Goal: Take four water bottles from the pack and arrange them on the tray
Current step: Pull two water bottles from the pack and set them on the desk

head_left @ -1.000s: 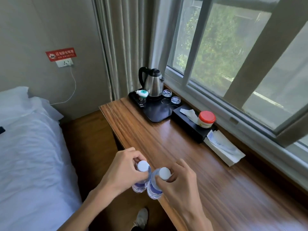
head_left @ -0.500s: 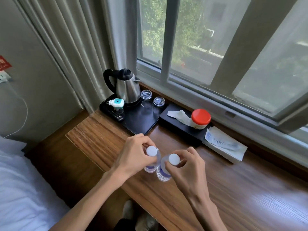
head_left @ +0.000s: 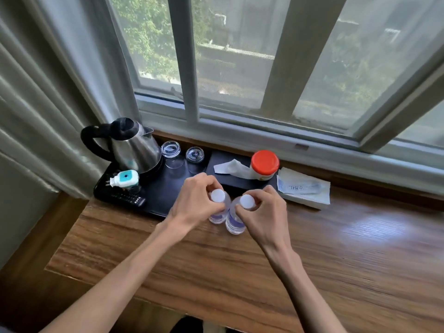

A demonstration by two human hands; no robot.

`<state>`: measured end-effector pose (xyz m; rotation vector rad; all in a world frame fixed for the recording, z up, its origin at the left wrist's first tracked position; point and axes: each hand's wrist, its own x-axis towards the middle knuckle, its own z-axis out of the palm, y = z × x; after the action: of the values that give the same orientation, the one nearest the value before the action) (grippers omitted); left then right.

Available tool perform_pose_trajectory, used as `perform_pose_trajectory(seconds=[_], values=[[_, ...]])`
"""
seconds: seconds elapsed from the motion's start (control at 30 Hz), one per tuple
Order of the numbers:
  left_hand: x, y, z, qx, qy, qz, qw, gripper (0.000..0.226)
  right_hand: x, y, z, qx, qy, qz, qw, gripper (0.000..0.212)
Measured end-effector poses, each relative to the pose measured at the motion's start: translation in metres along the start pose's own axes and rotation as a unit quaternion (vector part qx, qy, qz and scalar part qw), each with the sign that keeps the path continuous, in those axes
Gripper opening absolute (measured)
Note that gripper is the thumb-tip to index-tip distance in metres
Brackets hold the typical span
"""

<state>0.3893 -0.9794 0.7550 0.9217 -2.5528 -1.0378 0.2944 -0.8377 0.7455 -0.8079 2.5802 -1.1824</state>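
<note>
Each hand holds one clear water bottle upright by its white-capped neck: the left hand (head_left: 199, 203) has its grip closed around the left bottle (head_left: 217, 212), and the right hand (head_left: 264, 212) has its grip closed around the right bottle (head_left: 236, 221). The two bottles touch side by side at the near right corner of the black tray (head_left: 158, 195), whether over it or just off its edge I cannot tell. The tray sits on the wooden surface (head_left: 312, 260) and carries a steel kettle (head_left: 134, 147) and two upturned glasses (head_left: 182, 155).

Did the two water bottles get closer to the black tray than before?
Yes. Both water bottles were out past the table's near edge a second ago; now the left hand and right hand hold them right by the black tray.
</note>
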Motion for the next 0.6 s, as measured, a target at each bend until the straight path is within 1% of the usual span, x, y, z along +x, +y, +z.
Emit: perform_pose_trajectory(seconds=[0.2,0.3,0.43,0.6], values=[[0.025,-0.009,0.002,0.014,-0.023,0.031,0.999,0.021,0.014,-0.001,0.015,-0.006,0.016,0.023,1.000,0.013],[0.035,-0.012,0.004,0.002,-0.028,0.034,0.999,0.020,0.020,0.001,0.020,-0.011,0.016,0.031,0.999,0.012],[0.044,-0.017,0.004,-0.002,-0.035,0.034,0.999,0.021,0.025,0.001,0.025,-0.018,0.017,0.029,0.999,0.010],[0.050,-0.019,0.003,-0.009,-0.040,0.041,0.998,0.025,0.030,0.001,0.029,-0.028,0.022,0.020,0.999,0.013]])
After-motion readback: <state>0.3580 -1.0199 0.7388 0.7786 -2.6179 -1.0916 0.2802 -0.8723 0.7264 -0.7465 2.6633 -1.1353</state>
